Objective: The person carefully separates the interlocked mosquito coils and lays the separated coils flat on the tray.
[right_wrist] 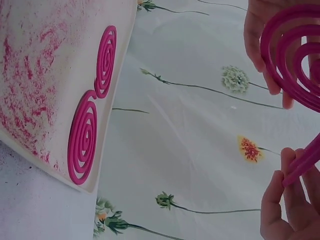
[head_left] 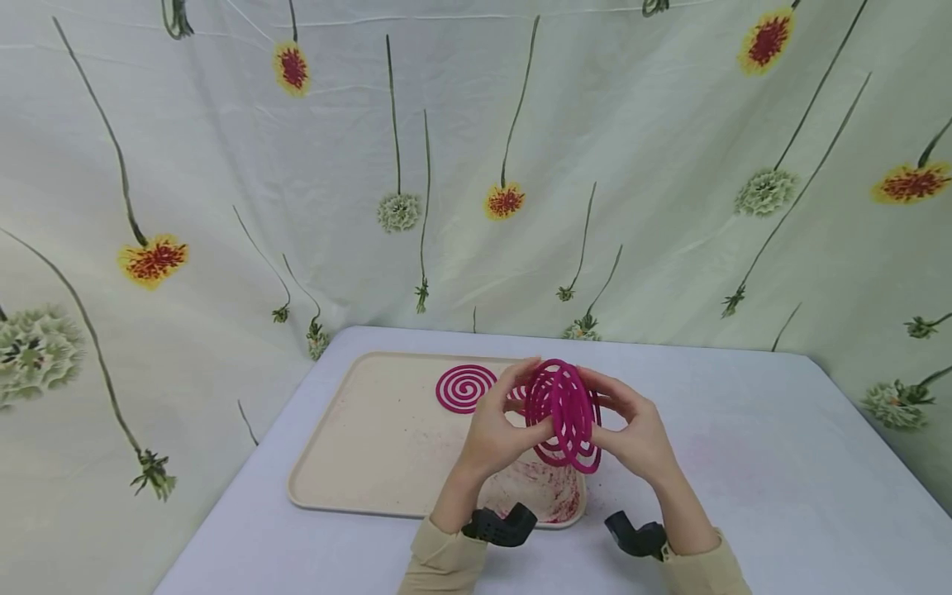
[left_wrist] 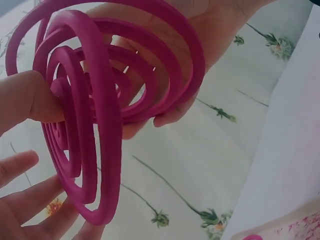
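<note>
In the head view, two magenta mosquito coils [head_left: 571, 413] are raised above the tray's right end, overlapping and set at an angle to each other. My left hand [head_left: 491, 426] grips one from the left, with its thumb on the inner turns; that coil [left_wrist: 109, 150] stands nearly edge-on in the left wrist view. From the right, my right hand [head_left: 632, 426] holds the other coil [left_wrist: 187, 45] between thumb and fingers. The spirals cross, and whether they are still interlocked I cannot tell. Both hands' far fingers are partly hidden behind the turns.
A beige tray [head_left: 357, 438] lies on the white table [head_left: 744, 496], its right end smeared with magenta dust. Flat on it lie a spiral coil [head_left: 465, 388] and another coil [right_wrist: 106, 62] beside it. Behind the table hangs a flower-printed cloth [head_left: 476, 273].
</note>
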`<control>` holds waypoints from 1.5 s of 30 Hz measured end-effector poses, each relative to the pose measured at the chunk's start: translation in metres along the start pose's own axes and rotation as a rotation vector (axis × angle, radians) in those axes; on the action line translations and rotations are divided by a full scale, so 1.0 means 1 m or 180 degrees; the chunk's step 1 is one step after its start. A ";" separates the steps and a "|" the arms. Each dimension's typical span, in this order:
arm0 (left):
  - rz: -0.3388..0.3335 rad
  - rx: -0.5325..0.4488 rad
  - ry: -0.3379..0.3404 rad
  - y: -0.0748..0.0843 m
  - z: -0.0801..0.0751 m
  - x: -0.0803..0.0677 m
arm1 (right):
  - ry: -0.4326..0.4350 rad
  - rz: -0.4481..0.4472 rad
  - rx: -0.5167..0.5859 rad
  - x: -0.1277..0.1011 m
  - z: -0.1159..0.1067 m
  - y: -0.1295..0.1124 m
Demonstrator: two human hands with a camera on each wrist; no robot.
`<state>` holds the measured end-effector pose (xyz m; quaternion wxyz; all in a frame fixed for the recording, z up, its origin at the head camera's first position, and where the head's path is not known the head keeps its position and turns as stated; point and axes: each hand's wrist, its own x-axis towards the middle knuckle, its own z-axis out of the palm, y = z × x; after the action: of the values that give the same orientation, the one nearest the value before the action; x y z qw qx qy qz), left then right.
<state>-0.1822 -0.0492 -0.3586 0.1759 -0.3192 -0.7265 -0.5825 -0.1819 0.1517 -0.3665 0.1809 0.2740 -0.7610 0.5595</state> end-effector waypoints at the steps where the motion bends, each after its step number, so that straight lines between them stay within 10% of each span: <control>1: -0.0025 0.0025 0.0008 -0.005 0.000 0.000 | 0.0014 0.0005 -0.0041 0.000 -0.001 0.000; 9: -0.0361 -0.0117 0.0132 -0.014 -0.009 -0.002 | 0.0130 0.0125 0.0055 0.001 -0.009 0.002; 21: -0.0959 -0.1788 0.0430 -0.016 -0.023 0.001 | 0.0589 0.0934 0.0406 0.004 -0.009 -0.004; 29: -0.1011 -0.1207 -0.0477 -0.017 -0.033 -0.004 | 0.0446 0.0954 0.0409 0.001 -0.014 -0.003; 36: -0.0914 -0.1030 -0.0456 -0.013 -0.042 -0.005 | -0.0429 0.0695 0.0127 -0.002 -0.033 -0.001; 45: -0.0818 -0.0799 -0.0274 -0.007 -0.040 -0.005 | -0.0496 0.0770 0.0066 -0.002 -0.034 -0.004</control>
<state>-0.1873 -0.0896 -0.3564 0.0275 -0.2678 -0.6899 -0.6720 -0.1784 0.1839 -0.3541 0.0496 0.2247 -0.7944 0.5621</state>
